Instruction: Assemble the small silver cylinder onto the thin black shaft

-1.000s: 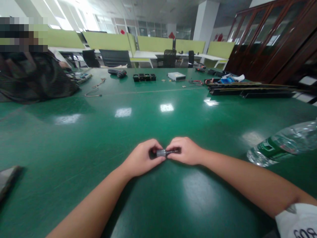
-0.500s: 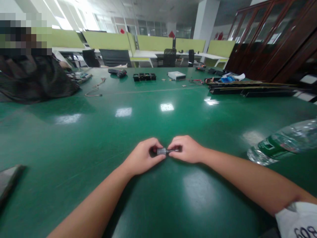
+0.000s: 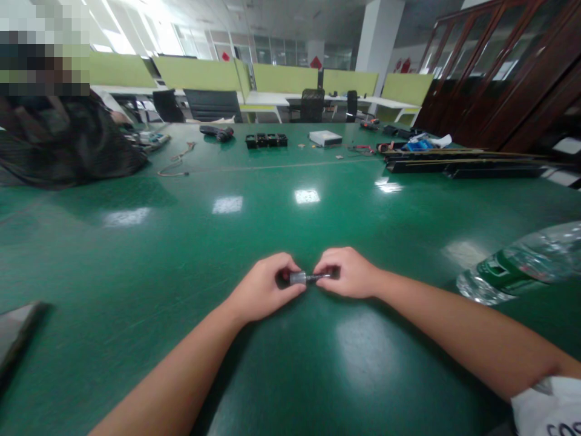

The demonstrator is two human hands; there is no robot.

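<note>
My left hand (image 3: 269,287) pinches a small grey cylinder (image 3: 298,278) between thumb and fingertips, low over the green table (image 3: 290,230). From the cylinder's right end a thin dark rod (image 3: 311,278) points toward my right hand (image 3: 348,272). Thumb and fingers of that hand are closed around the rod's far end, and its tip shows inside the curl of the fingers. Both hands rest at the tabletop, a short gap apart. What kind of part this is I cannot make out. Its left end is partly hidden in my left hand.
A clear plastic bottle (image 3: 521,263) lies to the right of my right forearm. A flat grey object (image 3: 18,324) sits at the left edge. Farther back are a dark mesh bag (image 3: 68,145), a cable (image 3: 175,163), black modules (image 3: 266,140), a white box (image 3: 325,138) and black rails (image 3: 458,165).
My right hand has shifted slightly right, away from the left, and more of the dark rod shows between them. The left hand keeps its hold on the cylinder.
</note>
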